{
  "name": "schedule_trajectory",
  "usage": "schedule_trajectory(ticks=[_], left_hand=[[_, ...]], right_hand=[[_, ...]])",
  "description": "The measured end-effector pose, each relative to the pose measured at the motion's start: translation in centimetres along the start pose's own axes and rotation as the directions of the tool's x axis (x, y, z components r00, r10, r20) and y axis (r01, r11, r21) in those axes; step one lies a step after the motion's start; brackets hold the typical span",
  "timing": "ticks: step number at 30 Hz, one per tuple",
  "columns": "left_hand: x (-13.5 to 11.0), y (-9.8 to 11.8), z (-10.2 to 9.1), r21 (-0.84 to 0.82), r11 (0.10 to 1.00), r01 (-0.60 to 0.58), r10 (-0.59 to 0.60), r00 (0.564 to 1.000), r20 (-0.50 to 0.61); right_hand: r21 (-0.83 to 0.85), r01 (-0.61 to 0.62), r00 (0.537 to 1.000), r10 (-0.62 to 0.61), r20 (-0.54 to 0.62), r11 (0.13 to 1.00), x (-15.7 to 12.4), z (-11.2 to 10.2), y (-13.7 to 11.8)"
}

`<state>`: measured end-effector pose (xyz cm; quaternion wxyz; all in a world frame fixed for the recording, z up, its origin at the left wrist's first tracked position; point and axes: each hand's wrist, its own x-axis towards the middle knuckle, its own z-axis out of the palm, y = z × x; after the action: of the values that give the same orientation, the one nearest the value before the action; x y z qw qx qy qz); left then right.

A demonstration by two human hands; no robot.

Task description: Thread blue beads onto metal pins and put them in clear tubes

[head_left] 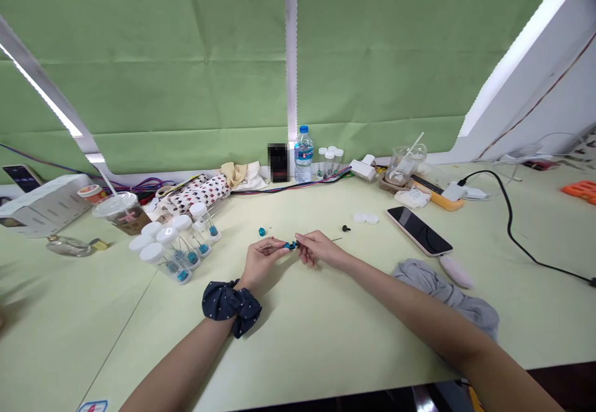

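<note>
My left hand (261, 262) and my right hand (319, 249) meet over the pale green table (326, 337), fingers pinched. Between them is a small blue piece (291, 246) on a thin wire or needle; its tip sticks out to the right of my right hand. Both hands grip this small assembly. A loose blue bead (262, 231) lies just beyond my left hand, and a small black piece (345, 228) beyond my right. A dark dotted scrunchie (231, 306) sits on my left wrist.
Several white-capped clear vials (174, 247) with blue bits lie at left. A phone (419, 230), grey cloth (442, 291), two white caps (365, 218), a black cable (512, 226), a water bottle (303, 154) and an iced drink cup (121, 211) surround the work area.
</note>
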<state>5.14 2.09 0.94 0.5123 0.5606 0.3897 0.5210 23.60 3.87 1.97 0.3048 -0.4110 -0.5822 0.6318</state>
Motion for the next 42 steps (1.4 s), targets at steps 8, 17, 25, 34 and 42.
schedule_trajectory(ticks=[8, 17, 25, 34, 42], left_hand=[[0.02, 0.14, -0.01, 0.028, 1.000, 0.006, -0.006, 1.000, -0.009], [-0.04, 0.21, 0.09, 0.038, 0.999, 0.004, -0.004, 1.000, 0.000], [0.07, 0.39, 0.12, 0.054, 0.998, 0.028, -0.026, 0.999, -0.029], [0.03, 0.92, 0.34, 0.066, 0.997, 0.027, -0.025, 0.999, -0.033], [-0.07, 0.84, 0.29, 0.067, 0.998, 0.011, -0.010, 1.000, -0.014]], right_hand=[[0.064, 0.164, 0.986, -0.165, 0.025, 0.984, -0.11, -0.30, -0.16], [0.075, 0.136, 0.990, -0.137, 0.009, 0.988, -0.01, -0.22, 0.10], [0.148, 0.195, 0.980, -0.198, 0.008, 0.970, -0.04, -0.26, 0.06], [0.167, 0.223, 0.973, -0.230, 0.029, 0.960, 0.03, -0.55, 0.28], [0.162, 0.201, 0.978, -0.208, 0.028, 0.966, 0.01, -0.47, 0.34]])
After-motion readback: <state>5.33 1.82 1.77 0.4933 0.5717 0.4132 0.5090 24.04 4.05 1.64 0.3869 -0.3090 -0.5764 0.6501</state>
